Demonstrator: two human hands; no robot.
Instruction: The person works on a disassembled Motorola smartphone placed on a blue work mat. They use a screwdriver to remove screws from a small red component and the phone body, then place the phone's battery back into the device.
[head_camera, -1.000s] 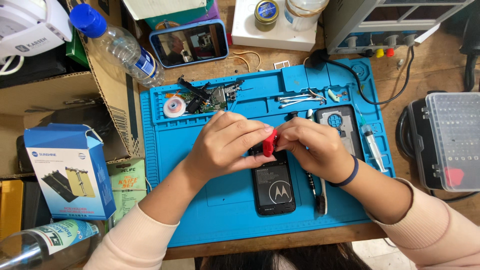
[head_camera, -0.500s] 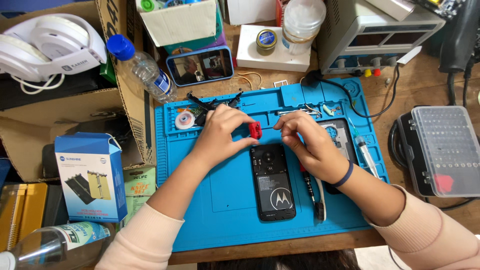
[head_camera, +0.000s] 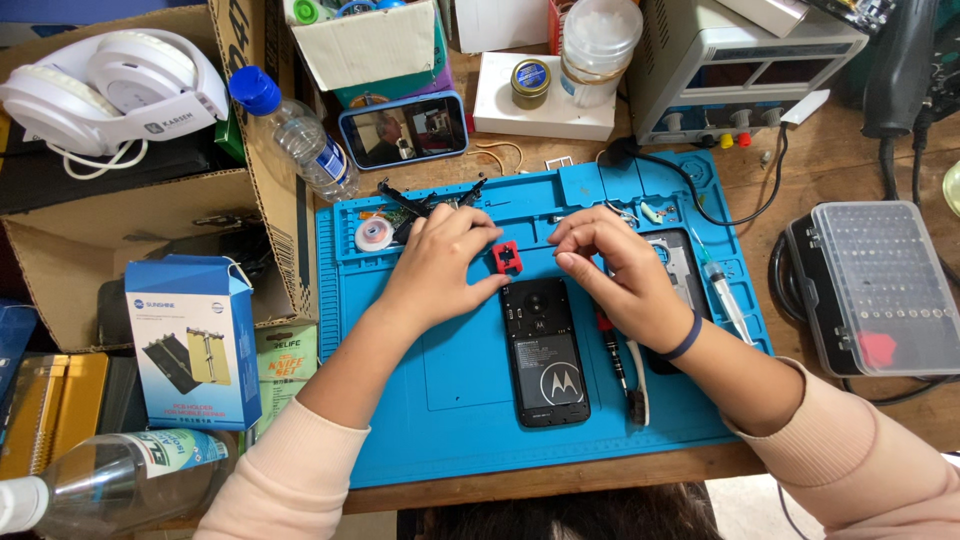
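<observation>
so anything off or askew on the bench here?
Nothing damaged or spilled. The black phone lies flat and square on the blue mat. The left hand pinches a small red clamp at the phone's top edge. A plastic bottle lies tipped at the bench's near-left corner, capped.

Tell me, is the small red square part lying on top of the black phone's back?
No, the small red square part sits on the blue mat just above the black phone, pinched by the left hand.
</observation>
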